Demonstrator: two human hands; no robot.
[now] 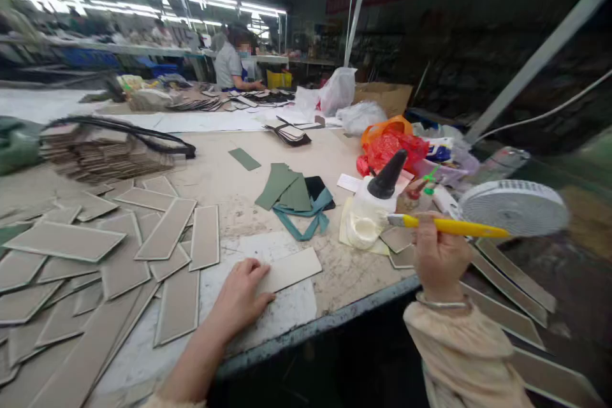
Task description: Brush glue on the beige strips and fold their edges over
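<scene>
The front edge of the table (229, 172) slants from the lower middle of the frame up toward the right hand (440, 260), with a dark gap below it. Bare surface lies open around the green pieces (287, 188) in the center, while loose panels (67, 241) crowd the left side. The left hand (243, 290) rests palm down at lower center, on the left end of a pale strip (297, 268) lying near the front edge; its grip is parted, thumb and fingers apart across the strip. The right hand, raised at right of center, has its grip closed around a yellow brush (471, 228), held nearly level with bristles pointing left. The bristles are just beside a white bottle (371, 204) with a black nozzle; white stuff shows in its round opening. Farther right, a pale purple basket (452, 173) holds a white-and-blue packet (440, 150).
</scene>
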